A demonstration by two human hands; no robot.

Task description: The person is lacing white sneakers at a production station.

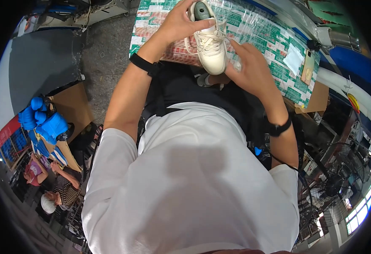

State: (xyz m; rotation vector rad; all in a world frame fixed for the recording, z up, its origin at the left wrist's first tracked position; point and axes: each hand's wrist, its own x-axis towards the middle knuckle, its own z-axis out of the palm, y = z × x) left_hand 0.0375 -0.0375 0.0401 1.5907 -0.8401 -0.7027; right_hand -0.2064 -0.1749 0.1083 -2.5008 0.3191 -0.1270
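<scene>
My left hand point(184, 22) grips a cream lace-up sneaker point(214, 59) by its collar, thumb across the tongue. The toe points toward me. A dark green shoe last point(202, 11) with a round hole fills the shoe's opening. Cream laces point(211, 41) run through the eyelets, and a loop hangs out on the left side. Beside the shoe's right side is my right hand point(251, 67), its index finger and thumb apart. The index fingertip is close to the lace; whether it touches is unclear. Its other fingers are partly hidden.
Under the shoe, a work surface point(278, 76) is wrapped in green, white and red printed film. At its right lie a white paper point(294, 59) and a phone point(307, 70). Blue wrapped bundles point(52, 125) stand left; two people sit beyond. A fan point(333, 184) stands at right.
</scene>
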